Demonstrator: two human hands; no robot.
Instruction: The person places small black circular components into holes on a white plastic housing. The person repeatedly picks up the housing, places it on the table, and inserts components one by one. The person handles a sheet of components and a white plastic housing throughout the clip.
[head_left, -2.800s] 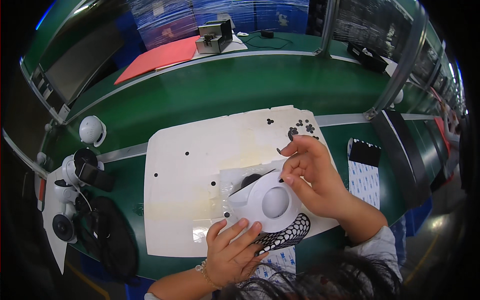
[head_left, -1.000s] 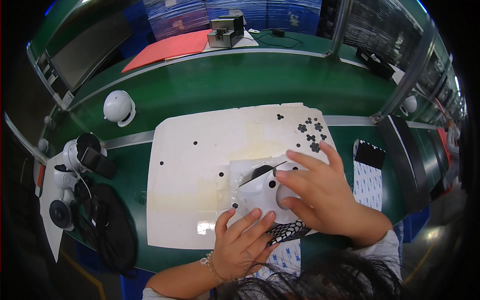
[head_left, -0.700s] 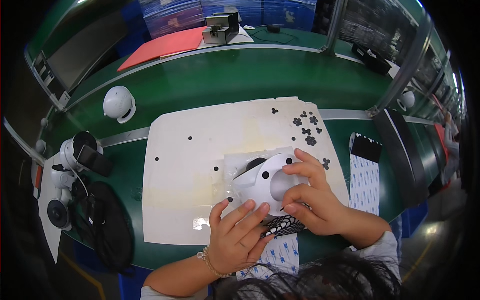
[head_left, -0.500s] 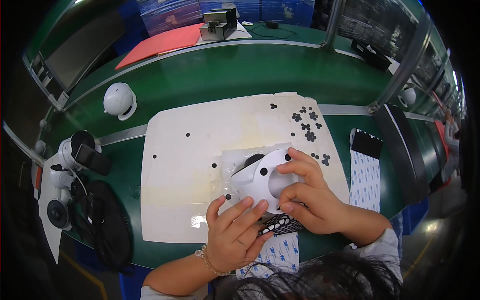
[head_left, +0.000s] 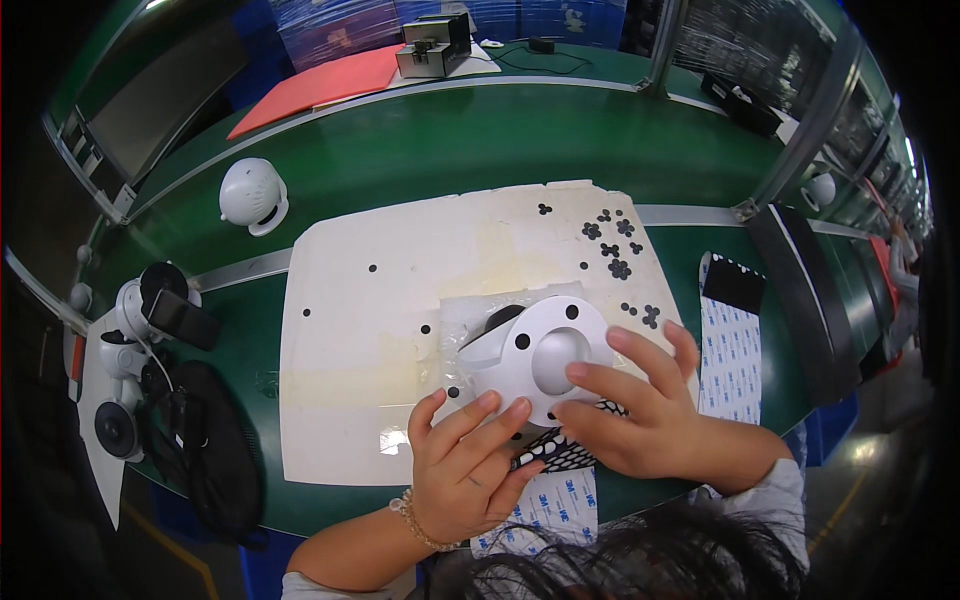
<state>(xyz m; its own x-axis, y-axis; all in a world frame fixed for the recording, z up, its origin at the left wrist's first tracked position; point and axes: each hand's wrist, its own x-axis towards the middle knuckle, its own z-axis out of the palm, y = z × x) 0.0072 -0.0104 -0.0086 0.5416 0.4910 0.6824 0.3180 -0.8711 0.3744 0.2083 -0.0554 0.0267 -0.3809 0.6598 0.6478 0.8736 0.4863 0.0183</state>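
Held a white dome-shaped housing [head_left: 535,358] on the pale mat [head_left: 400,300], bench centre. Left hand [head_left: 468,470] at 7 o'clock, right hand [head_left: 640,410] at 4 o'clock of it. Fingers [head_left: 500,412] spread flat against its rim, pressing without closing around it.

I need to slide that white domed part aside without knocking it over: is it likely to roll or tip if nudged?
The white domed part looks like a rigid moulded shell with a broad round rim, so it probably slides rather than rolls. Its smooth, glossy surface may be slippery. Both the left hand and right hand rest on it, which hints it shifts easily on the white mat.
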